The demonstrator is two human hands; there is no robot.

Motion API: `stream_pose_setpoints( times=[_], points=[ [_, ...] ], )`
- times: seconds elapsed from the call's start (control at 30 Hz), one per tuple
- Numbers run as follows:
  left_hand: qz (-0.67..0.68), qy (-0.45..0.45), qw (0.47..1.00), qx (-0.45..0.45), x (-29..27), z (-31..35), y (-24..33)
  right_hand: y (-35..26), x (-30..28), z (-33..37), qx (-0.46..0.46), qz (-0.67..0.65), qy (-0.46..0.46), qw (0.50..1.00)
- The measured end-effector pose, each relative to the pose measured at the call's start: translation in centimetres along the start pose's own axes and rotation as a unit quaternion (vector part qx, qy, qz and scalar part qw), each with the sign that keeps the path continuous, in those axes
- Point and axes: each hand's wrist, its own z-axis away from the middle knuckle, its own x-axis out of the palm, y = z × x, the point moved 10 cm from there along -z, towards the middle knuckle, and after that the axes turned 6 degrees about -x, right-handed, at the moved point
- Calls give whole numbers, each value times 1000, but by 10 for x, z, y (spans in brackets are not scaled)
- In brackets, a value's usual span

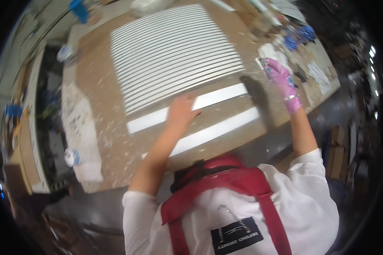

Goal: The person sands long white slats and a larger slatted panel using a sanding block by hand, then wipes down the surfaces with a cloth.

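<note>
Two long white strips lie side by side on the brown worktable in front of me. My left hand, bare, rests across the middle of the farther strip, its thumb apart from slightly blurred fingers. The nearer strip lies closer to my body, partly behind my left forearm. My right hand, in a pink glove, is raised at the table's right side. Its fingers are closed round a small flat piece with a pale edge, too blurred to name. Beyond the strips sits a slatted panel of several white parallel slats.
Crumpled white cloth and a blue wad lie on the right of the worktable. Stained white paper covers its left edge. A blue cup stands at the far left. Brown boxes stand beyond my right arm.
</note>
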Motion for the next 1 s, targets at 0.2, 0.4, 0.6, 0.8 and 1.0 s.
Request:
stream_pose_setpoints(
  times=[0.2,0.4,0.6,0.8,1.0],
  points=[
    [31,-36,999,-23,0,8,12,62,3,35,-7,71,-41,997],
    [37,-27,997,-55,3,5,5,33,53,46,-63,222,-65,971],
    [34,-22,998,-58,1,5,2,20,31,63,0,207,-193,959],
    [38,-28,998,-39,1,7,10,14,40,42,3,108,-137,985],
    [50,-23,997,-62,2,9,9,47,43,50,-8,165,-73,984]
  ],
)
